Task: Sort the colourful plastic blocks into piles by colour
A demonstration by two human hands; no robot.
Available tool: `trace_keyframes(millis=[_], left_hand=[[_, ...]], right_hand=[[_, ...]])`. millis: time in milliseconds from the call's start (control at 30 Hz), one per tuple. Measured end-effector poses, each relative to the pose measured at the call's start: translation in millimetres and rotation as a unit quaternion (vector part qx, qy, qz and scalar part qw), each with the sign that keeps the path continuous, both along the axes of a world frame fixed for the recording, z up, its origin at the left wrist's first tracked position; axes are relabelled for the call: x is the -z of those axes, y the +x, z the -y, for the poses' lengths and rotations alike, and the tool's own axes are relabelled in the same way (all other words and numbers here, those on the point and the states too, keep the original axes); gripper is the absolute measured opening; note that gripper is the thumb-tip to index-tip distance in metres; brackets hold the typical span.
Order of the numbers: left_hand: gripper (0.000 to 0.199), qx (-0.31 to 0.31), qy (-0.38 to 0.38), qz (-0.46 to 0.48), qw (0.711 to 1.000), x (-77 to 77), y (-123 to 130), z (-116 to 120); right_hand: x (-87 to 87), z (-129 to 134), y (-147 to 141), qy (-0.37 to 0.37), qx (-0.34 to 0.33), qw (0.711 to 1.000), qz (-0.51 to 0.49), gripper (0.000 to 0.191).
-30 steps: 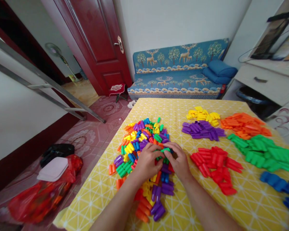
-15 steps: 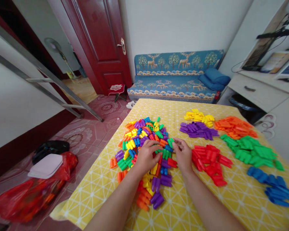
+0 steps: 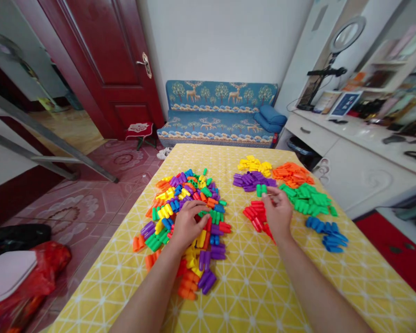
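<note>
My right hand (image 3: 279,210) pinches a green plastic building block (image 3: 261,190) of joined tubes between thumb and fingertips. It is over the table between the red pile (image 3: 256,216) and the purple pile (image 3: 251,181), partly covering the red one. My left hand (image 3: 188,225) rests on the mixed pile of coloured blocks (image 3: 166,212), thumb and fingers apart, with green pieces showing by the fingertips. Whether those fingertips grip a piece is hard to see.
Sorted piles lie to the right: yellow (image 3: 254,164), orange (image 3: 293,174), green (image 3: 310,199) and blue (image 3: 327,233). A yellow patterned cloth (image 3: 242,282) covers the table. Beyond stand a blue sofa (image 3: 211,121) and, at right, a white desk (image 3: 360,148).
My right hand has moved away from the mixed pile to the right, carrying the green building block. My left hand stays at the mixed pile. The view has turned to the right.
</note>
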State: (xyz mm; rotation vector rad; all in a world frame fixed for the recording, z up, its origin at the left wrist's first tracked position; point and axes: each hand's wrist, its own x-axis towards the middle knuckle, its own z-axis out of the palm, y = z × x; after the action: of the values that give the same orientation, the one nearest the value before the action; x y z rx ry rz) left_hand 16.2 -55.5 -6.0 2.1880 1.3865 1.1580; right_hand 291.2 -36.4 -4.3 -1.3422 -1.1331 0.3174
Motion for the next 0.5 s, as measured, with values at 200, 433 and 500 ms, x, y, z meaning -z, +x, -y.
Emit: trace_keyframes(millis=[200,433,500], left_hand=[[0.013,0.003,0.005,-0.004,1.0,0.7,-0.2,-0.9],[0.013,0.007,0.011,-0.004,1.0,1.9,-0.2,-2.2],[0.012,0.008,0.01,-0.001,1.0,1.2,-0.1,-1.9]], right_hand=[[-13.7,-21.1,142.9,-0.154,0.217,0.932,0.245,0.032],[6.8,-26.0,192.9,-0.24,0.203,0.878,0.36,0.025],[9.4,-25.0,190.2,-0.221,0.191,0.871,0.396,0.025]])
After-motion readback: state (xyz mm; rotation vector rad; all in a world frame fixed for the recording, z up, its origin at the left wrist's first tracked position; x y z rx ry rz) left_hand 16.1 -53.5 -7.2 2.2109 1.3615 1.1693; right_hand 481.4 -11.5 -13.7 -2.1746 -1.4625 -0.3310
